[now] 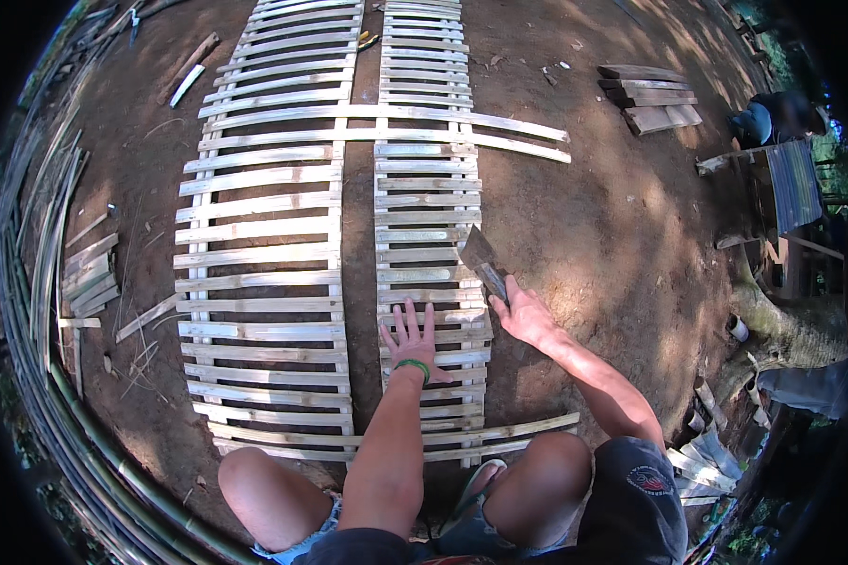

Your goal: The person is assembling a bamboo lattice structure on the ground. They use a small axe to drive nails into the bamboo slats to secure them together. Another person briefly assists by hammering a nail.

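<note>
The right hand (528,314) grips a broad knife (478,250) by its handle (493,282), the left hand (412,347) splayed over the narrower slatted panel (428,275) on the ground (622,235), probably light, stiff, best lifted along its sides.

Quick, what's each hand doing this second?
Left hand: open, spread out over the narrow slatted panel.
Right hand: closed, holding a broad-bladed tool by its handle.

Left grip (414,347) splayed, right grip (527,317) clenched
</note>
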Motion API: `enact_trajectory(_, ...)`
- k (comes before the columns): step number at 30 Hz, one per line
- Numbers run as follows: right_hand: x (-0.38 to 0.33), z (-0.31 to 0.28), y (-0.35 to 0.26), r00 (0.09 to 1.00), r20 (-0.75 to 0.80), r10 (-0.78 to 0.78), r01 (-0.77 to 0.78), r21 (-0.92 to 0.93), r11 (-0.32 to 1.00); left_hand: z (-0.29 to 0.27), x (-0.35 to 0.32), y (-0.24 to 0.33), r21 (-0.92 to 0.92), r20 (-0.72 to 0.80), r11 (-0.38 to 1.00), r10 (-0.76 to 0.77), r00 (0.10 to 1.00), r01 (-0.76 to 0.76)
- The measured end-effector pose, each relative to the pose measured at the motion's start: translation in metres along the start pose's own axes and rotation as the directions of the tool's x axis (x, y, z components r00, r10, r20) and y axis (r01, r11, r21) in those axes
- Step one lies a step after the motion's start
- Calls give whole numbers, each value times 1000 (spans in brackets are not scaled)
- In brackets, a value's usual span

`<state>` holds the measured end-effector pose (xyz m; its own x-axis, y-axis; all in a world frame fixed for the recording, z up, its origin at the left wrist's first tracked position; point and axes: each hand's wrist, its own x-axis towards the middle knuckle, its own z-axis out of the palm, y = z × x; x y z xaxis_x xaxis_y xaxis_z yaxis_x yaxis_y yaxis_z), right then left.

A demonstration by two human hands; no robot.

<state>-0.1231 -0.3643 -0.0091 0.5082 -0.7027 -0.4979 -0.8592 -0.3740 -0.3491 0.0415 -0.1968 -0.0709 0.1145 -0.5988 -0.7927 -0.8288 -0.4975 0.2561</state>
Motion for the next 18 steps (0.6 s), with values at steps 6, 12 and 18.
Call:
enact_trajectory(6, 33, -74, -49, 985, -104, 135, -77, 436, 897, -1, 1, -12, -4, -15, 1000, -19, 1000, 19)
enact_trajectory(12, 55, -83, -35, 981, 137, 136, -170, 288, 942, 0, -2, -9, -4, 0, 1000, -7, 1000, 7)
enact_trajectory(18, 53, -123, -44, 979, 100, 178, -201, 319, 926, 4, -3, -15, -8, -12, 1000, -28, 1000, 28)
